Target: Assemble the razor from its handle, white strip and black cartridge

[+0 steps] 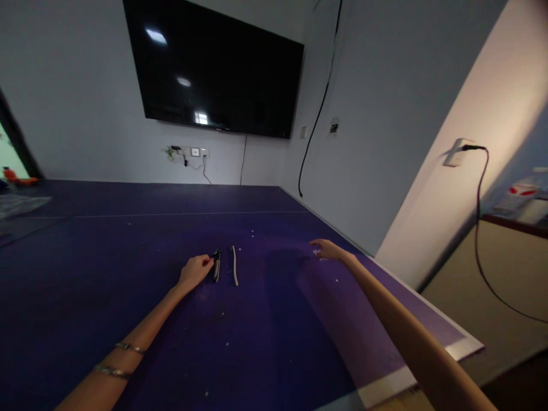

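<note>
My left hand (195, 273) is closed, with its fingertips gripping the near side of a small black and silver tool (217, 267) on the purple tabletop (257, 331). The tool's exact kind is hard to make out. Just right of it lies a slim, pale, slightly bent stick (235, 267), touched by neither hand. Farther right, my right hand (330, 250) hovers low over the table with its index finger stretched out. Small clear bits (317, 253) show beneath its fingers, and I see nothing held there.
Small white scraps (222, 313) dot the tabletop. Clear plastic (21, 205) and an orange object (17, 177) are at the far left. A wall meets the table on the right, with a black cable (317, 120) hanging down. A television (222, 68) hangs ahead.
</note>
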`<state>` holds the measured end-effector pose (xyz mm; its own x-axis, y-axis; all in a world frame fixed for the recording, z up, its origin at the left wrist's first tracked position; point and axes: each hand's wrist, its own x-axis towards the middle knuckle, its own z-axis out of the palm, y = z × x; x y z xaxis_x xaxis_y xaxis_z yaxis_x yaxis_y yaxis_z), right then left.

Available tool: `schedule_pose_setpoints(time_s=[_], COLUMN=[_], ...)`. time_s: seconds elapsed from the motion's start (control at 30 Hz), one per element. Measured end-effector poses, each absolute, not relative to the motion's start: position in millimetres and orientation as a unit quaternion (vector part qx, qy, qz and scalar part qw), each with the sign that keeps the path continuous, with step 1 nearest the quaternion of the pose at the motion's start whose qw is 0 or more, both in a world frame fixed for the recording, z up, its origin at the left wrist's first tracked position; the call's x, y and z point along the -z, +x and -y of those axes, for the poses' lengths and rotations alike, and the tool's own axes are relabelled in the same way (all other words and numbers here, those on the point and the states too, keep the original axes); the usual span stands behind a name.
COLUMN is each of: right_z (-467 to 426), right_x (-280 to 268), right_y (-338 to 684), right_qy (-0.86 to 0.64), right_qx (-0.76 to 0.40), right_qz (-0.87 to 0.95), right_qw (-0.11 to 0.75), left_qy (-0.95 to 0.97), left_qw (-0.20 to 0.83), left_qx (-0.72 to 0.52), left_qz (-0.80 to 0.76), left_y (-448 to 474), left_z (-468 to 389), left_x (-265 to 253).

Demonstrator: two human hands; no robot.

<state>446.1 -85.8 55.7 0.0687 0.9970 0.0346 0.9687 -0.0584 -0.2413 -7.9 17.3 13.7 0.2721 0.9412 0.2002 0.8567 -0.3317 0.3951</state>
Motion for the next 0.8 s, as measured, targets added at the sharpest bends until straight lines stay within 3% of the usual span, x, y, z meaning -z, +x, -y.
schedule_pose_setpoints(time_s=[0.8], right_z=[78.8], right_x=[-32.9], right_y=[481.1], right_qy=[-0.730], right_qx=[-0.086], right_qz=[0.676], right_qw=[0.046], left_qy=[0.797], left_qw=[0.101], left_qx=[-0.203], left_qz=[-0.560], left_y=[-9.3], left_z=[-16.2], left_x=[-11.0])
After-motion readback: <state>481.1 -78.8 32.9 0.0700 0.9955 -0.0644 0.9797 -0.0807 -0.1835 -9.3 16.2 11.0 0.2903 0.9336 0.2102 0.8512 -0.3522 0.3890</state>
